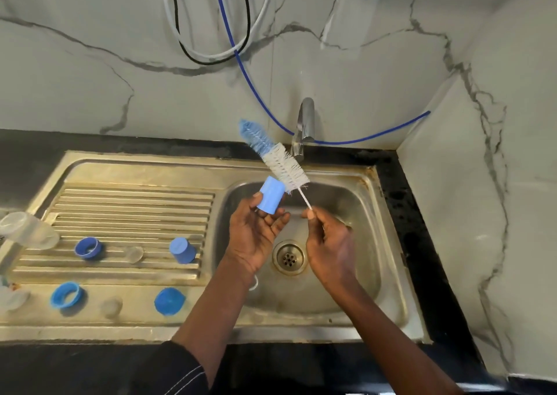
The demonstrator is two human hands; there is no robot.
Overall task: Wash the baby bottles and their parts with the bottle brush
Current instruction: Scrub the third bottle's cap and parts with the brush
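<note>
grips blue cap (271, 198) in left hand (254, 235), pinches bottle brush (284, 168) in right hand (328, 244), slanted up-left beside cap.

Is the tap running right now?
Off, it seems: no stream shows between the tap and the sink basin below.

- The basin (370, 244) sits centre right, drainboard (135, 207) left of it, tap (306, 123) behind.
- Above the basin, the cap (270, 195) is left of the brush (271, 156).
- A bottle (27, 229) lies at the drainboard's left edge.
</note>
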